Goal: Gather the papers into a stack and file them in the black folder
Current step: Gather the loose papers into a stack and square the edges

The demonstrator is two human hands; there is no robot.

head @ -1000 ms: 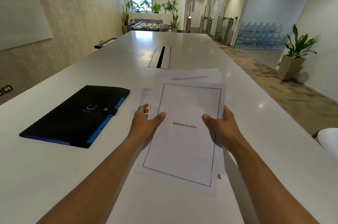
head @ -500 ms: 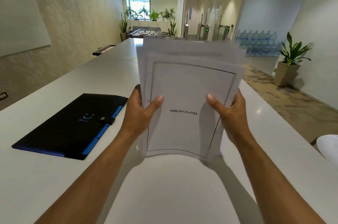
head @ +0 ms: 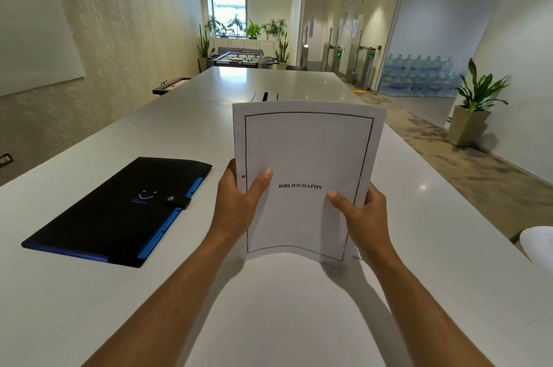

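The papers (head: 308,157) stood nearly upright above the table (head: 89,292), long axis vertical, printed face toward the camera and the word BIBLIOGRAPHY reading level across the middle. The top edge pointed up and slightly away; the bottom edge hung just over the tabletop, and whether it touched could not be told. The front sheet bowed a little, its bordered frame curving at top and bottom. Half a second before, the sheets had been fanned, with offset edges showing behind the front page and the top of the bundle blurred; a second before, they had lain spread flat on the table. Now the edges were squared into one neat stack, with only a sliver of a back sheet showing at the lower right corner. The left hand (head: 239,205) gripped the left edge, thumb pressed on the front face and fingers (head: 229,172) wrapped behind, clamped on the stack. The right hand (head: 363,214) mirrored it on the right edge, thumb on the front, fingers curled behind, likewise clamped. Both forearms reached forward from the lower corners and converged, wrists slightly raised. The folder (head: 119,211) lay flat and closed on the table, left of the stack and apart from it, long axis running diagonally away to the right, blue tabs along its right edge and its snap strap fastened.
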